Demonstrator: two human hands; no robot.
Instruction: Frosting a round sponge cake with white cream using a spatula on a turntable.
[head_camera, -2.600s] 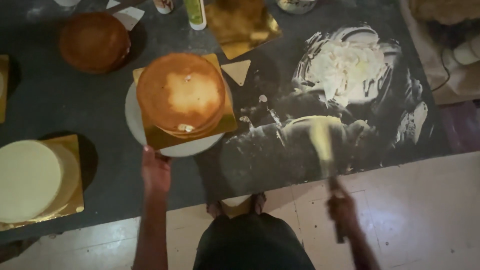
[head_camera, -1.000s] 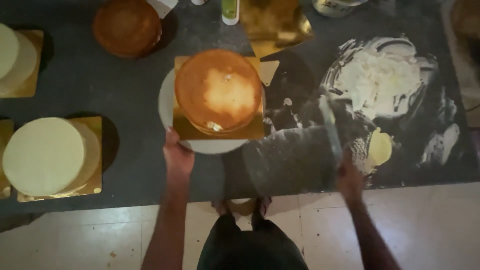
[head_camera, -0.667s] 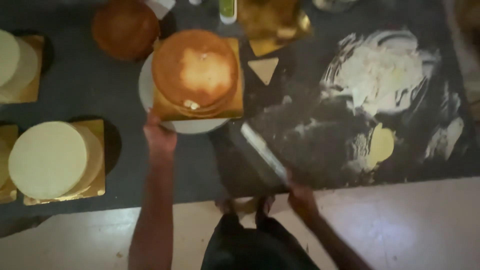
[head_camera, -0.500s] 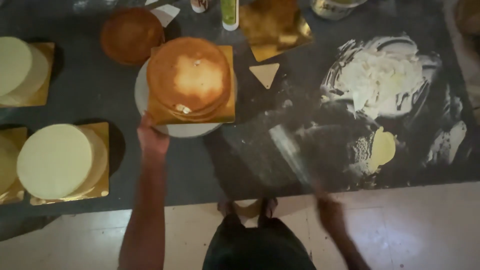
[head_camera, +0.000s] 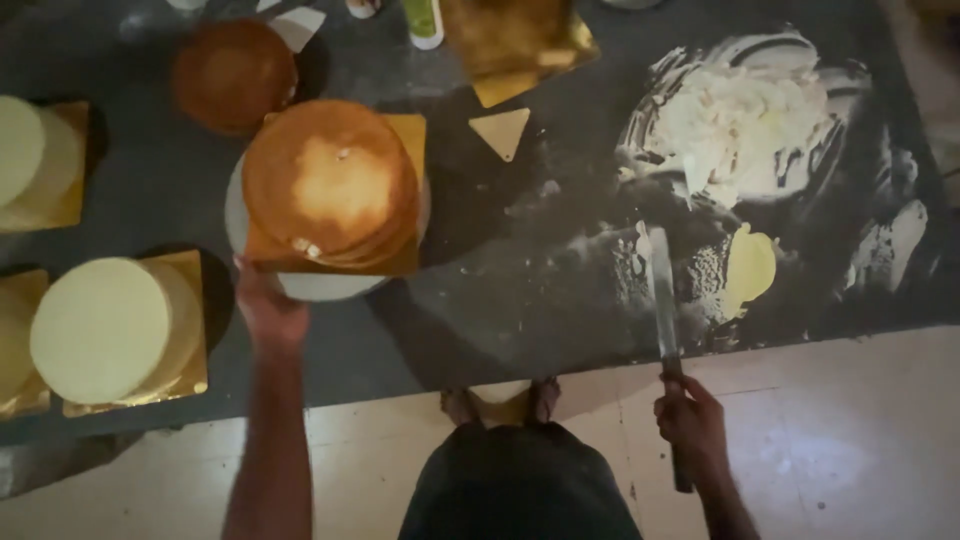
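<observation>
A round brown sponge cake (head_camera: 330, 185) sits on a square gold board (head_camera: 408, 140) atop a white turntable (head_camera: 322, 286). My left hand (head_camera: 268, 308) grips the turntable's near rim. My right hand (head_camera: 690, 425) holds a long palette knife (head_camera: 662, 290) by its dark handle, off the table's front edge. The blade points away from me over the smeared dark tabletop, beside a yellow dab of cream (head_camera: 750, 265). A heap of white cream (head_camera: 745, 110) lies spread on the table beyond the blade.
Two cream-covered cakes on gold boards (head_camera: 105, 325) (head_camera: 30, 160) stand at the left. Another bare brown cake (head_camera: 232, 72) is at the back left. Loose gold boards (head_camera: 515, 40), a triangular card piece (head_camera: 502, 130) and a small bottle (head_camera: 424, 18) lie at the back.
My right hand swung the palette knife from the table's middle back to the front edge, so the blade now points straight away. My left hand stayed on the turntable; the view shifted.
</observation>
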